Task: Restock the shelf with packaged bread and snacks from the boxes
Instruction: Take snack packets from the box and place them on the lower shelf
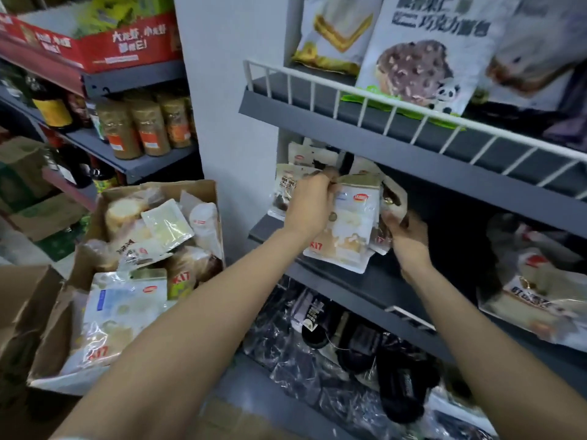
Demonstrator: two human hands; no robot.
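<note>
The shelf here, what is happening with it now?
A person is restocking the middle shelf. The left hand and right hand together hold a white bread packet upright at the shelf's front edge, beside other packets already standing there. An open cardboard box on the left is full of more packets. The top shelf already carries large bread bags.

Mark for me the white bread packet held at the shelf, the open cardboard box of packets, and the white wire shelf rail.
white bread packet point(351, 223), head view, front face.
open cardboard box point(209, 190), head view, far flap.
white wire shelf rail point(390, 104), head view, top bar.
</note>
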